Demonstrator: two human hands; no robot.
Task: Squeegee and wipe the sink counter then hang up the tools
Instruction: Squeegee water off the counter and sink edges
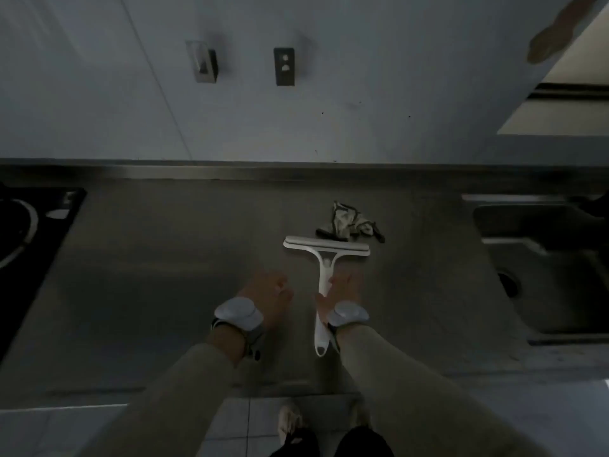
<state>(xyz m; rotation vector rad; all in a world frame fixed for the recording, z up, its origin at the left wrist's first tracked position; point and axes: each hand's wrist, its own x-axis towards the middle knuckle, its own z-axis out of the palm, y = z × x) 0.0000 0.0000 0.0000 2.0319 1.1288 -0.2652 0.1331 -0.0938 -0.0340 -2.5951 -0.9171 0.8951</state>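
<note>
Looking down from the head camera, the steel counter [148, 258] runs between a dark stove [29, 225] on the left and the sink [543, 265] on the right. On it lies the white squeegee [324, 258], blade away from the person and handle pointing back toward the counter's front edge. Just beyond the blade, touching or nearly touching it, sits a crumpled cloth [349, 222].

Both hands are low over the counter. The left hand [267, 295] is spread with relaxed fingers, holding nothing, just left of the handle. The right hand [342, 291] lies at the handle's right side, fingers extended rather than curled; whether it rests on the handle or only beside it I cannot tell in this dim light.

On the wall above are 2 small mounts [206, 61] [284, 65], likely the hooks for the tools, both bare.

My judgement: the task is at its very start. Neither tool is gripped, and no streaks or water show plainly enough to judge the surface. Squeegeeing, wiping and hanging both tools all seem left to do.
</note>
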